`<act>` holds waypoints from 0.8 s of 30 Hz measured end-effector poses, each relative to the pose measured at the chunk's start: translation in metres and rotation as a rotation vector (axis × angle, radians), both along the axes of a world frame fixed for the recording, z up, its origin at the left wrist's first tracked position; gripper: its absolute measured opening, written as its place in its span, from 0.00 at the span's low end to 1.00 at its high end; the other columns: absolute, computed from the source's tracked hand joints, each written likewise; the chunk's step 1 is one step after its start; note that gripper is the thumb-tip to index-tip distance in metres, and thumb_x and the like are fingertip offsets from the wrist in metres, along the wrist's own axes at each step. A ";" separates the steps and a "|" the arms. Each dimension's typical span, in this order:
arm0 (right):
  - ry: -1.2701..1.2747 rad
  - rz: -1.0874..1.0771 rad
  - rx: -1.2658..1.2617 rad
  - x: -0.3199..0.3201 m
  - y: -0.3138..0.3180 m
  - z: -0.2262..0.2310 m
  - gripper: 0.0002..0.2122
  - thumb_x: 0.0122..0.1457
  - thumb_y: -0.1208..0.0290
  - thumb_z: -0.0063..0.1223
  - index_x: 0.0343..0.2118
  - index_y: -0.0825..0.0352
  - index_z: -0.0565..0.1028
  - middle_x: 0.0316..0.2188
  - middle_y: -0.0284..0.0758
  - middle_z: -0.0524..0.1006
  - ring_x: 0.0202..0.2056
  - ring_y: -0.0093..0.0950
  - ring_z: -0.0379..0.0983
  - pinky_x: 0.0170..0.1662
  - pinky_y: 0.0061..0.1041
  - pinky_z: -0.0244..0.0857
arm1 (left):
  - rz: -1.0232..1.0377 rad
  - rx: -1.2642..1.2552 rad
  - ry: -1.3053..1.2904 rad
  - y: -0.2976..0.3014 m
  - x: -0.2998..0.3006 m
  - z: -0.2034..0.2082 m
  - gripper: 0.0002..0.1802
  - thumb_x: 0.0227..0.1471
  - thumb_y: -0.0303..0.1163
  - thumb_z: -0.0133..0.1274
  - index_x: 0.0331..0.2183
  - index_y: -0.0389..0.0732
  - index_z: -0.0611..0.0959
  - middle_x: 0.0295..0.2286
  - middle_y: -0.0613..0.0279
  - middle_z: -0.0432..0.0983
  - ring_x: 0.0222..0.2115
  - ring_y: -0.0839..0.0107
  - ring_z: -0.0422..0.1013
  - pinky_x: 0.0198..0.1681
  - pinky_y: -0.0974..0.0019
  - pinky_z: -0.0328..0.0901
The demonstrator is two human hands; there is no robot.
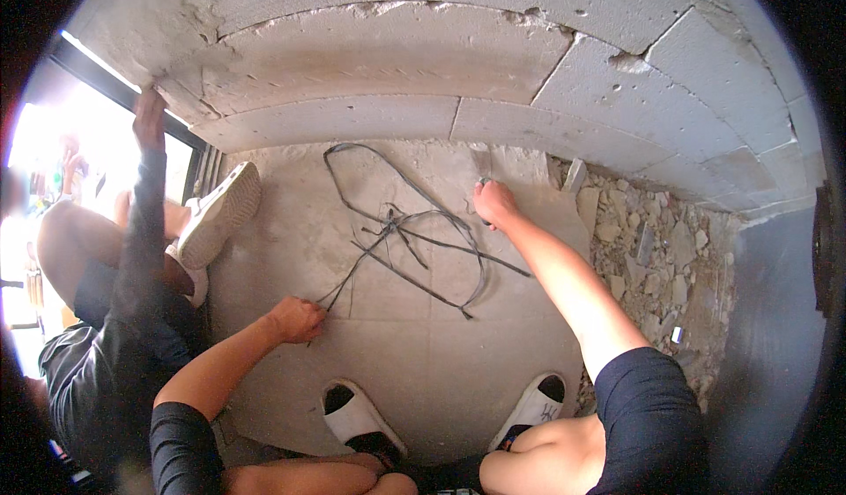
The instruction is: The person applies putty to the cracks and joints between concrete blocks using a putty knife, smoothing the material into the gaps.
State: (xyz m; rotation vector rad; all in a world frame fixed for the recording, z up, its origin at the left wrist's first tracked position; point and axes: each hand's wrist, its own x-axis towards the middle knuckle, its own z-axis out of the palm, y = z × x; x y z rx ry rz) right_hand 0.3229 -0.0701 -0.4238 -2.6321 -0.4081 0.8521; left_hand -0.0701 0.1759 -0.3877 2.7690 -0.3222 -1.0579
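Note:
A knotted dark cord (388,223) lies in loose loops on the pale floor in front of me. My left hand (298,320) is closed on one end of this cord, which runs taut up toward the knot. To the right of the loops, my right hand (496,206) is closed low over the floor. Dark bits of a small object show at the edges of that fist, but most of it is hidden by the fingers, so its kind cannot be told.
A grey block wall (397,54) rises beyond the floor. Broken rubble (652,257) fills the strip on the right, beside a dark grey panel (771,319). Another person (123,319) crouches at the left by a bright window frame. My white shoes (357,416) stand below.

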 end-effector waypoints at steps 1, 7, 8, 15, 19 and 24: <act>-0.093 0.047 0.014 0.004 -0.008 -0.010 0.23 0.65 0.58 0.34 0.33 0.74 0.78 0.33 0.51 0.79 0.34 0.44 0.78 0.43 0.41 0.70 | 0.002 -0.003 -0.012 -0.002 0.003 0.003 0.13 0.50 0.41 0.51 0.31 0.41 0.78 0.32 0.53 0.78 0.35 0.53 0.76 0.36 0.53 0.71; -0.161 0.092 -0.063 0.009 -0.017 -0.028 0.23 0.64 0.57 0.36 0.34 0.73 0.79 0.36 0.52 0.78 0.41 0.48 0.75 0.46 0.43 0.68 | 0.030 0.092 0.196 -0.008 0.010 0.012 0.14 0.51 0.40 0.47 0.32 0.39 0.78 0.32 0.52 0.78 0.34 0.52 0.76 0.36 0.51 0.71; -0.162 0.086 -0.060 0.010 -0.018 -0.027 0.23 0.64 0.56 0.36 0.34 0.73 0.79 0.36 0.51 0.78 0.41 0.49 0.75 0.46 0.43 0.68 | 0.014 0.081 0.157 -0.004 0.004 0.001 0.14 0.51 0.40 0.47 0.32 0.39 0.78 0.32 0.52 0.78 0.34 0.52 0.76 0.36 0.50 0.71; -0.162 0.044 0.094 -0.012 -0.022 0.002 0.24 0.64 0.57 0.37 0.31 0.76 0.77 0.33 0.54 0.77 0.37 0.50 0.76 0.42 0.44 0.70 | 0.022 0.047 0.117 -0.009 0.007 0.007 0.14 0.50 0.40 0.49 0.33 0.39 0.77 0.33 0.52 0.78 0.35 0.52 0.76 0.38 0.51 0.71; -0.223 0.032 0.147 -0.019 -0.043 0.017 0.23 0.64 0.56 0.37 0.31 0.77 0.74 0.30 0.55 0.77 0.34 0.50 0.76 0.41 0.45 0.70 | 0.000 0.040 0.102 -0.016 0.020 0.015 0.15 0.50 0.42 0.49 0.32 0.38 0.77 0.32 0.52 0.78 0.35 0.53 0.76 0.38 0.50 0.70; -0.328 0.108 0.197 -0.015 -0.072 0.074 0.24 0.64 0.55 0.38 0.31 0.77 0.72 0.27 0.55 0.76 0.32 0.50 0.76 0.38 0.47 0.69 | -0.038 0.048 0.108 -0.012 0.015 0.003 0.16 0.52 0.42 0.48 0.33 0.39 0.78 0.33 0.51 0.78 0.35 0.52 0.76 0.39 0.50 0.70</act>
